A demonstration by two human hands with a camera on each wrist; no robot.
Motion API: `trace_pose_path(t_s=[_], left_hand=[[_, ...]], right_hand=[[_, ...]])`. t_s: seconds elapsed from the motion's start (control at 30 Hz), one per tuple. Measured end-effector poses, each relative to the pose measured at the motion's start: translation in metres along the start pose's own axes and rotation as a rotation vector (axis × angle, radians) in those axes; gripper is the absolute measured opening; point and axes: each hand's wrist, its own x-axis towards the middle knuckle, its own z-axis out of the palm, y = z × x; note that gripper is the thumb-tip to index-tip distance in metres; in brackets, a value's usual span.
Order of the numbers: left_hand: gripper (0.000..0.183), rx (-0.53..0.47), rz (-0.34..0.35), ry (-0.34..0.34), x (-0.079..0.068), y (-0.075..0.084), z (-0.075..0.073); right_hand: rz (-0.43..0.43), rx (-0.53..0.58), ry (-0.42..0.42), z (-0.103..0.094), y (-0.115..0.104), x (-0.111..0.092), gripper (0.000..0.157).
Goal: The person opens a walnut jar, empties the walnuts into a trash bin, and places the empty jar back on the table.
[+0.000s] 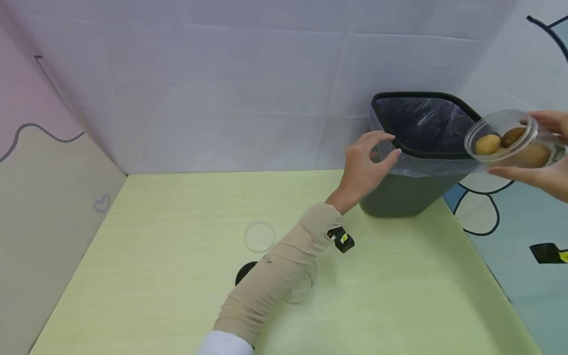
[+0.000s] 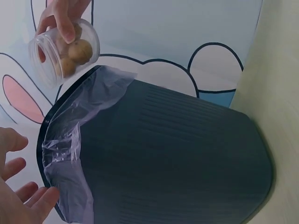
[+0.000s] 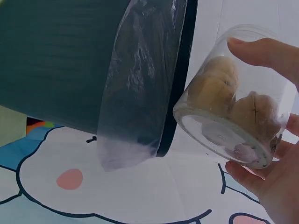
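Note:
My right hand (image 1: 550,158) grips a clear plastic jar (image 3: 273,98), tilted with its open mouth toward the bin. Inside lie several round brown walnut-like pieces (image 2: 80,51); their exact kind is hard to tell. The jar's mouth is beside the right part of the rim of a dark green trash bin (image 1: 395,195), which is lined with a translucent plastic bag (image 2: 70,163). At the left of the rim, my left hand (image 1: 364,167) has thumb and fingers spread apart with nothing between them. Whether its fingertips touch the rim cannot be told.
On the pale green table (image 1: 177,212) lie a thin clear ring (image 1: 259,237) and a black round thing (image 1: 244,271) partly hidden by my left sleeve. A clear round piece (image 1: 302,291) shows beside that sleeve. Behind the bin stands a pale wall (image 1: 222,98).

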Motion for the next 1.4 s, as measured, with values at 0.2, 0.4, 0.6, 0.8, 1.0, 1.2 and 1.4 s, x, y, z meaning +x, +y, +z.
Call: trace_pose_path(t_s=[0.2,0.4,0.6,0.8,1.0,1.2,1.4], left_hand=[[0.030,0.061,-0.003,0.002,0.002,0.005,0.009],[0.030,0.148,-0.024,-0.027,0.002,0.007,0.013],[0.025,0.174,0.001,-0.025,0.004,0.006,0.014],[0.023,0.198,0.012,-0.036,0.007,0.007,0.015],[0.023,0.201,0.011,-0.031,0.007,0.008,0.015],[0.020,0.214,0.029,0.001,0.005,0.010,0.014],[0.018,0.225,0.051,0.006,0.005,0.010,0.014]], right_hand=[[0.007,0.014,-0.010,0.001,0.003,0.005,0.077],[0.009,0.010,-0.046,0.003,0.006,0.008,0.082],[0.042,-0.053,-0.069,0.002,0.008,0.010,0.077],[0.051,-0.080,-0.066,0.002,0.008,0.011,0.076],[0.002,-0.118,-0.045,0.004,0.006,0.013,0.077],[0.026,-0.109,-0.047,0.009,0.001,0.019,0.088],[0.094,-0.127,-0.064,0.012,-0.004,0.023,0.091]])
